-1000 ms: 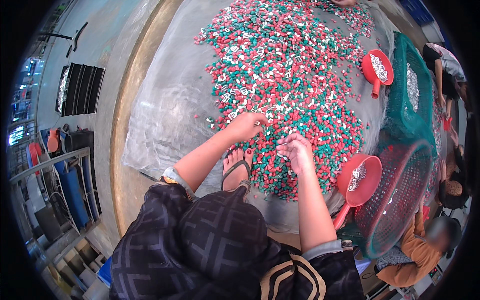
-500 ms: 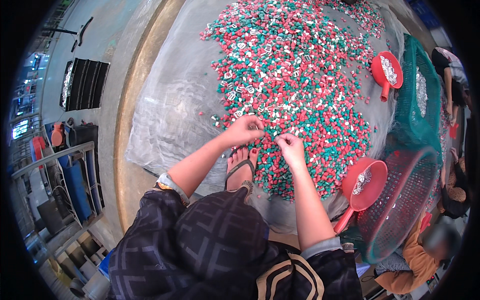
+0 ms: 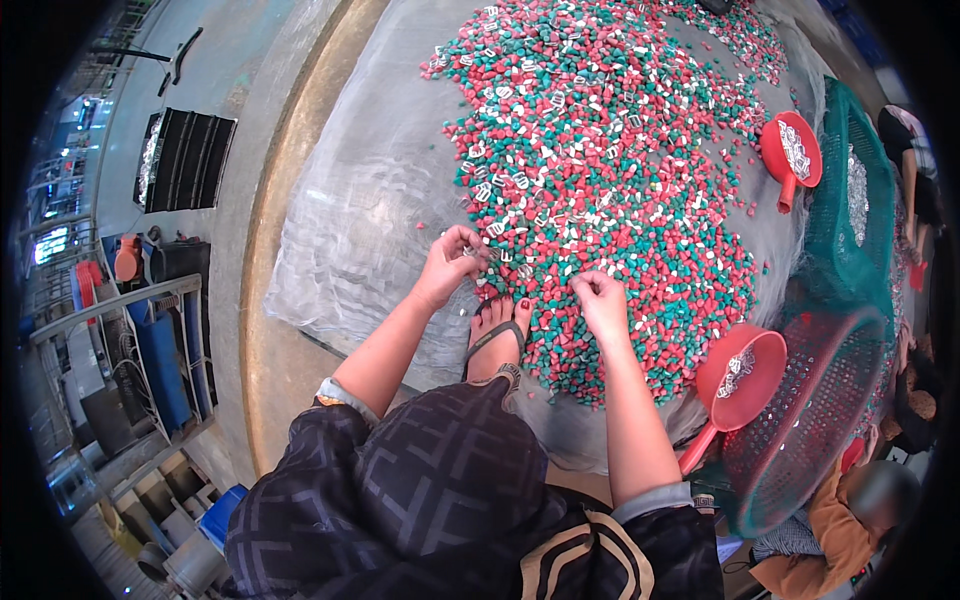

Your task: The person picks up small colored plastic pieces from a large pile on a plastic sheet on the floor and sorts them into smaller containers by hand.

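A wide heap of small red, green and white pieces [image 3: 620,200] lies on a pale mesh sheet [image 3: 345,200], with silvery slider buckles [image 3: 483,191] scattered among them. My left hand [image 3: 452,266] hovers over the heap's left edge, its fingers curled round a small silvery buckle that is mostly hidden. Thumb and fingertips of my right hand [image 3: 603,305] are pressed together just above the pieces; whatever they hold, if anything, is too small to make out. My sandalled foot [image 3: 498,335] rests at the near edge of the heap, between the two hands.
Two red long-handled scoops [image 3: 745,385] [image 3: 790,150] holding buckles stand on the right. Beyond them are a green mesh basket [image 3: 845,200] with silvery pieces and a tilted red perforated basket [image 3: 800,420]. Co-workers [image 3: 825,530] sit at the far right. A concrete ledge [image 3: 262,260] borders the sheet's left.
My left hand has moved left, away from my right hand, and turned its fingers upward. My right hand stays pinched near the same pieces. The whole view has shifted slightly.
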The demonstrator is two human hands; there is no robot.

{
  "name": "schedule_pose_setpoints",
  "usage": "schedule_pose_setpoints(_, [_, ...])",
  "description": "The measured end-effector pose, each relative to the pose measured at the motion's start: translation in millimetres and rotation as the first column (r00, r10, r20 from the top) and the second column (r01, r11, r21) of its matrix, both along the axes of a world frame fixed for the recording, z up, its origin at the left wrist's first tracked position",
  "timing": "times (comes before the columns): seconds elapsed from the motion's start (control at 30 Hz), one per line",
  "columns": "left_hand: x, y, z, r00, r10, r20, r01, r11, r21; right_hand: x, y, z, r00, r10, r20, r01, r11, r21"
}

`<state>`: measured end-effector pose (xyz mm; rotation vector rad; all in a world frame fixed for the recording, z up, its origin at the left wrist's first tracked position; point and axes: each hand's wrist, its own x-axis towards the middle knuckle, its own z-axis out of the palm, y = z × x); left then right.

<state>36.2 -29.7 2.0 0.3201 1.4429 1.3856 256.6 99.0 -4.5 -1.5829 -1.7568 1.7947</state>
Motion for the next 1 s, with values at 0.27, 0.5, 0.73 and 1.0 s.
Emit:
schedule_pose_setpoints(0.27, [53.9,23.8,6.3,0.336,-0.397,-0.854,0.240,0.913,-0.330,-7.9,-9.2,-4.9,0.998,0.034,-0.043,-0.033,0.999,0.008])
schedule_pose_setpoints(0.5, [25.7,23.7,-3.3,0.859,-0.139,-0.493,0.126,0.990,-0.059,-3.4,3.8,19.6,0.987,-0.094,-0.130,0.042,0.933,-0.357])
schedule_pose_setpoints(0.73, [-24.7,22.8,4.0,0.999,-0.011,-0.038,0.007,0.995,-0.102,-11.0,8.0,34.5,0.826,-0.455,-0.334,0.033,0.629,-0.777])
schedule_pose_setpoints(1.0, [-15.7,39.6,1.3,0.809,-0.136,-0.572,-0.024,0.964,-0.264,-11.7,11.9,41.8,0.795,-0.512,-0.325,0.104,0.642,-0.759])
